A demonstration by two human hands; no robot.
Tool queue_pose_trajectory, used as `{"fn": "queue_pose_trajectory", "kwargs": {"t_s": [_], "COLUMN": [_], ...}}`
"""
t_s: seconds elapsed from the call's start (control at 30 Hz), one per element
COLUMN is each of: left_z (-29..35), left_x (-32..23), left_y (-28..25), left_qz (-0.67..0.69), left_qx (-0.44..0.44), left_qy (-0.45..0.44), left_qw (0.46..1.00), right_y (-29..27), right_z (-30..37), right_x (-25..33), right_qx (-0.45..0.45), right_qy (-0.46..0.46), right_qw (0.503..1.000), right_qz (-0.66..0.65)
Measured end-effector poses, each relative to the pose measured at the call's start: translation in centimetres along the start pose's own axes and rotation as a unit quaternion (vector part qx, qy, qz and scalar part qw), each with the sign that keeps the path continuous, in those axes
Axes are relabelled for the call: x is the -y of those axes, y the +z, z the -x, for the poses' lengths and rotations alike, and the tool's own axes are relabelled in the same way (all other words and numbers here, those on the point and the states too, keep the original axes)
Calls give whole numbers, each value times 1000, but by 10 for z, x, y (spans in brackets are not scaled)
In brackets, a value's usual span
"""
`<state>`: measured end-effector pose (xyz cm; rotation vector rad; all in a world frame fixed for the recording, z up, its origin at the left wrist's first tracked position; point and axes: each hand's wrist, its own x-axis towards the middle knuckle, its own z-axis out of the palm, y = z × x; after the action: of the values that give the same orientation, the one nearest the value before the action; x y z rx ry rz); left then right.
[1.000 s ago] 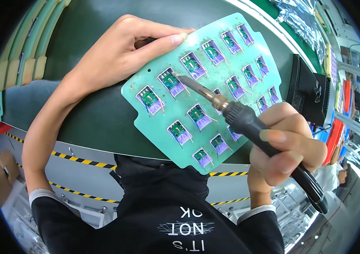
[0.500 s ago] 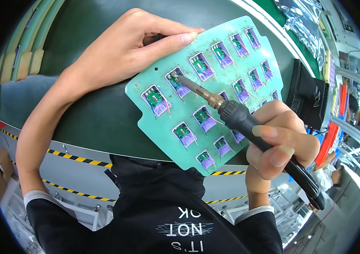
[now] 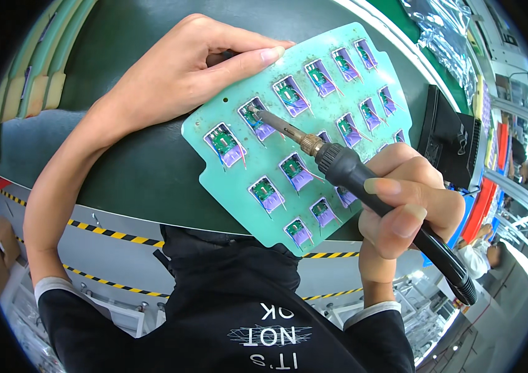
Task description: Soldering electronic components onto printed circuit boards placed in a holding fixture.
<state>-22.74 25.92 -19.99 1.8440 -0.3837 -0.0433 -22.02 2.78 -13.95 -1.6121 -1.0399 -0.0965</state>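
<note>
A light green fixture plate point(image 3: 236, 186) is held tilted above the dark green tabletop. Set in its rectangular slots are several small green circuit boards with purple parts and thin coloured wires. My left hand point(image 3: 214, 68) pinches the plate's upper left edge between thumb and fingers. In my right hand point(image 3: 410, 199) is a black soldering iron point(image 3: 354, 171), gripped like a pen. Its metal tip touches or nearly touches a circuit board point(image 3: 256, 118) in the upper row, second from the left; exact contact is too small to tell. The iron's shaft and my right hand hide some slots.
Similar green plates point(image 3: 46, 68) stand stacked at the far left of the table point(image 3: 133, 180). A black box-shaped device point(image 3: 453, 140) sits to the right, near clear plastic bags point(image 3: 441, 37). Farther right, a person in white point(image 3: 475, 258) is partly visible.
The plate has shifted slightly left and up in my left hand. My right hand and the iron have moved slightly left with it, the tip staying at the same board.
</note>
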Motion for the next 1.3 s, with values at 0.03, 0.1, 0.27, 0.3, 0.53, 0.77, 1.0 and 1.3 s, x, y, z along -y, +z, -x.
{"fn": "queue_pose_trajectory", "kwargs": {"t_s": [0.03,0.1,0.27,0.3,0.53,0.77,1.0,1.3], "left_z": [0,0,2,3,1,2,4,4], "left_x": [0,0,-1,0,-1,0,-1,-6], "left_y": [0,-1,-4,-4,0,0,-1,0], "left_qz": [-2,-11,-32,-35,-33,-33,-54,-39], "left_qx": [0,4,14,6,6,-5,-9,-3], "left_qy": [1,2,-10,7,7,21,26,7], "left_qw": [1000,1000,999,999,999,999,998,999], "right_y": [0,1,0,2,-10,-1,2,4], "right_z": [0,-1,0,0,0,0,2,3], "right_x": [0,-1,2,3,1,0,4,2], "right_qx": [1,1,9,-2,23,16,-5,3], "right_qy": [-3,-9,-16,-12,-48,-46,-4,-13], "right_qw": [1000,1000,1000,1000,999,999,1000,1000], "right_qz": [-3,-7,6,3,8,16,-7,-7]}}
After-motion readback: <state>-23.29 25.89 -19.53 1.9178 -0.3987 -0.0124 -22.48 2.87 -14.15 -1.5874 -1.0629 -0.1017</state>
